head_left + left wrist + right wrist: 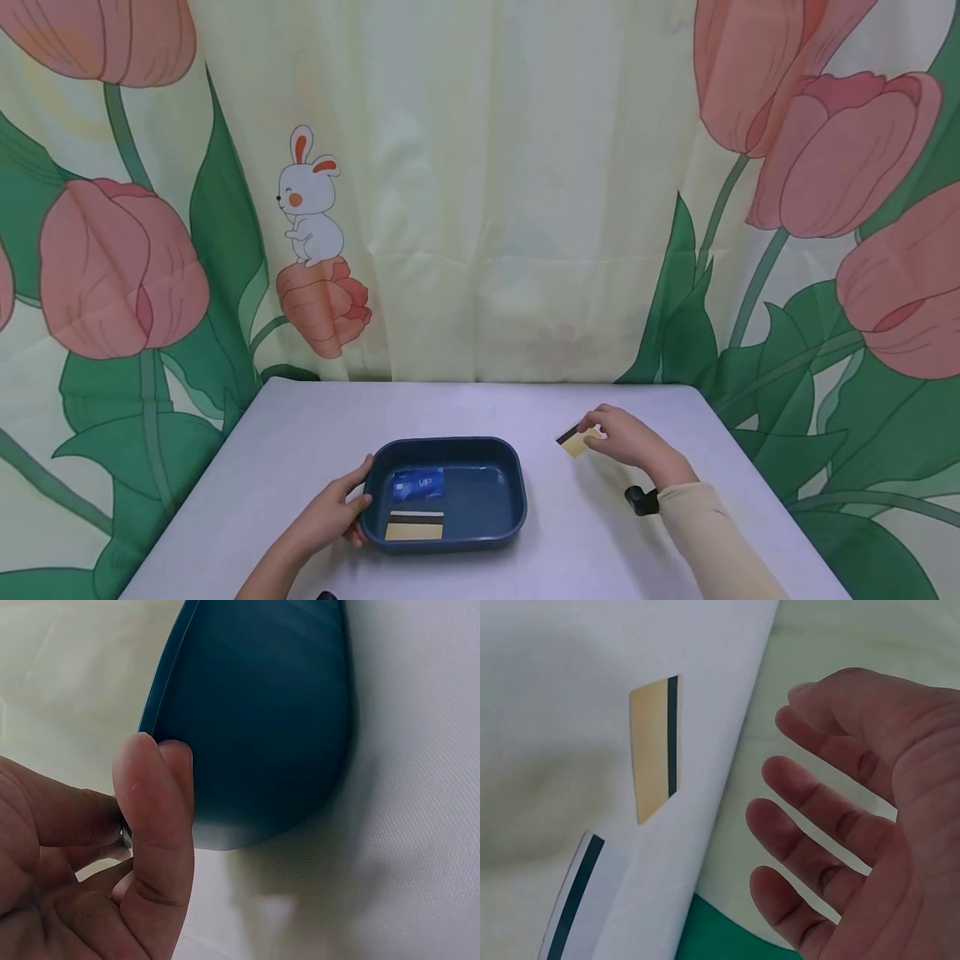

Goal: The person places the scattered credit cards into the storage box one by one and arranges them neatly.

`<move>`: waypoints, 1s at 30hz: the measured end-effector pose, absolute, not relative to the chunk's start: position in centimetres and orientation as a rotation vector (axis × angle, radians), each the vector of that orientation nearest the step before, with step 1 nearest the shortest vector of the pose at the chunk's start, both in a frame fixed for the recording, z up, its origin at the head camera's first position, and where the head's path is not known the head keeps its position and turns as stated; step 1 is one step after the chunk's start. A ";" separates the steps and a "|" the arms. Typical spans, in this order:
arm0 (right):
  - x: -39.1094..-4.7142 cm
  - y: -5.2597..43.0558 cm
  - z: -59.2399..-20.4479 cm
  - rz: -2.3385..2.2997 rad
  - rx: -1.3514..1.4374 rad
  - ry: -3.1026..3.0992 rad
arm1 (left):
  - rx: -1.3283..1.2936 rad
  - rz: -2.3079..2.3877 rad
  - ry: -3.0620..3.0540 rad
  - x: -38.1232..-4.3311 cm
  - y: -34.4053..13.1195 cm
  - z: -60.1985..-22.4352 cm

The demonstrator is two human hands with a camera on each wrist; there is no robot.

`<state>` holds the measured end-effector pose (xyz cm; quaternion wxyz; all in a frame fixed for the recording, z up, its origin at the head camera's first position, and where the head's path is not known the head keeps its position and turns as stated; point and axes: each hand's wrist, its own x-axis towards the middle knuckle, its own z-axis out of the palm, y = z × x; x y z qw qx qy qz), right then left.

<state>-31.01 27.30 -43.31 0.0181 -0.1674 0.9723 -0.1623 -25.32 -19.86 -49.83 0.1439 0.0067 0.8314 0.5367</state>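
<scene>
My left hand (pixel 330 512) grips the left end of a dark blue rectangular tray (pixel 480 546), with thumb and fingers on its rim, as the left wrist view (pixel 150 847) also shows. Inside the tray's left half lie a blue VIP card (pixel 417 483) and a gold card with a black stripe (pixel 414 527). To the tray's right, my right hand (pixel 626 437) hovers above another gold striped card (pixel 579 440). In the right wrist view its fingers are loosely bent and hold nothing. That gold card (pixel 651 750) lies on the table, near a pale card with a black stripe (pixel 574 900).
A white cloth covers the table (pixel 450 408). Behind it hangs a curtain (pixel 487 208) printed with tulips and a rabbit. A small black device (pixel 642 500) is at the right wrist.
</scene>
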 end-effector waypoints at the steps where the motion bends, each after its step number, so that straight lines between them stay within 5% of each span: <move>1: -31.0 27.4 -43.4 -0.500 -0.514 3.018 | 0.018 1.546 2.396 -25.3 -19.9 -49.9; 30: -30.3 32.1 -45.8 -0.559 -0.208 2.960 | 0.026 1.555 2.406 -25.3 -19.8 -50.2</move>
